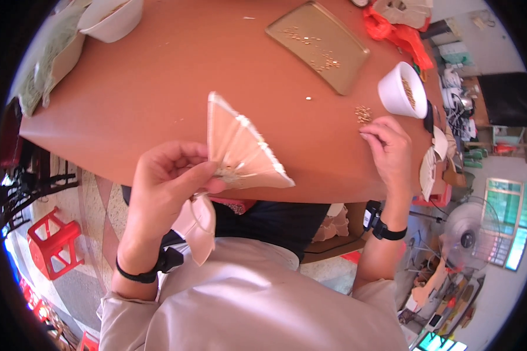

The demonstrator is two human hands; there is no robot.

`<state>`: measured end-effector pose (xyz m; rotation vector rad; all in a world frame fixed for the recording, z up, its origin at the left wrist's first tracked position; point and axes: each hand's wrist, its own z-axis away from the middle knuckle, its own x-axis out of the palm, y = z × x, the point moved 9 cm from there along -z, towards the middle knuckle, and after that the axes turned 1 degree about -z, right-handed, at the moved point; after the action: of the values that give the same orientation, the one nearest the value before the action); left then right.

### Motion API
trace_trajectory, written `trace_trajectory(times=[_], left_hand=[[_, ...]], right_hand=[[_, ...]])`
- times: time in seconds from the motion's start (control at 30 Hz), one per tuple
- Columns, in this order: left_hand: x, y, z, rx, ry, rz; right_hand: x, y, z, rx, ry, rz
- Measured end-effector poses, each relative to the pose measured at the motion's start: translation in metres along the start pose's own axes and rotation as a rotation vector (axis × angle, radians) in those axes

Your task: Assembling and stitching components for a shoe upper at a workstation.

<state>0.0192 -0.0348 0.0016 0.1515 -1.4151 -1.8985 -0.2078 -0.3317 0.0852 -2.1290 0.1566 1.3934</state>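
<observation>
My left hand (173, 178) is closed on a small cream fan-shaped piece (240, 149) with white trim along its curved edge. The thumb and fingers pinch it at its narrow end, where a small ornament shows. Below the same hand hangs a second pale pink piece (200, 225), partly hidden by the hand. Over the table's right side, my right hand (389, 143) has its thumb and fingertips pressed together; anything between them is too small to make out. Just beyond those fingertips lies a little heap of tiny gold pieces (363, 113).
A white tub (401, 90) holding gold pieces leans at the right. Farther back sits a gold tray (341, 76) with scattered gold bits. A white bowl (112, 22) stands on the brown table (158, 88) at far left. Right of the table is a fan (468, 234).
</observation>
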Motion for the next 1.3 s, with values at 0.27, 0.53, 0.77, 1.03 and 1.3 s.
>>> trace_trajectory(times=[0.27,0.53,0.77,1.03,1.3], left_hand=[[0.009,0.001,-0.001,-0.063,-0.008,0.072],[0.009,-0.001,-0.002,-0.148,-0.043,0.09],[0.017,-0.011,-0.001,-0.247,-0.15,0.235],[0.023,-0.021,0.003,-0.302,-0.243,0.422],[0.014,-0.007,0.004,-0.201,-0.157,0.193]], right_hand=[[0.008,0.002,0.004,0.062,-0.017,0.043],[0.005,-0.063,0.017,-0.003,0.153,-0.314],[0.033,-0.202,0.011,-0.225,0.056,-0.22],[0.049,-0.207,0.006,-0.315,0.077,-0.077],[0.04,-0.184,0.002,-0.213,0.144,-0.381]])
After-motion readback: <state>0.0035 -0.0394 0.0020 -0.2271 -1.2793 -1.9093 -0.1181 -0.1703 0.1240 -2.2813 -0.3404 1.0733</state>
